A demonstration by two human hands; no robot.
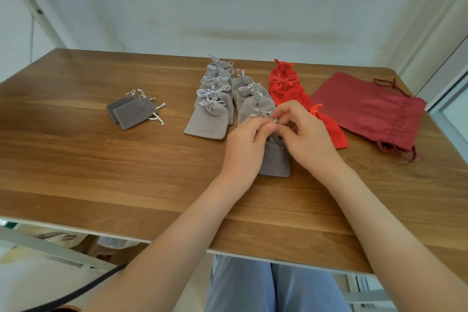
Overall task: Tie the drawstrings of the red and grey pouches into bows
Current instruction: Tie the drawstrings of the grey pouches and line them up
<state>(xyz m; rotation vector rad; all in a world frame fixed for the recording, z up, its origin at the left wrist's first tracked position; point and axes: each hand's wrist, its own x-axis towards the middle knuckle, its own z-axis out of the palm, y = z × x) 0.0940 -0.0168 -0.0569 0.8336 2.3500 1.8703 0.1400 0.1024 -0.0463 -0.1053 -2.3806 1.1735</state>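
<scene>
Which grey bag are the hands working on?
The grey pouch closest to the person: the left hand and right hand pinch its drawstring. The other grey pouches lie untouched.

- We can read no text, label or number on anything on the bench [101, 159].
- Below the bench's near-left edge, a reddish print [69, 237] is too blurred for us to read.

Table [101, 159]: warm brown wood, darker grain streaks running lengthwise; nearest pouch [276, 157]: plain mid grey, its drawstring [274, 121] whitish; rows of pouches [215, 114]: light grey, cords pale lilac-white; left pair [131, 113]: darker grey, cords off-white; small red pouches [286, 88]: bright orange-red, cords the same shade; large pouch [367, 111]: dull wine red, cords darker maroon; wall [228, 7]: pale grey-white; trousers [253, 286]: light blue.
</scene>
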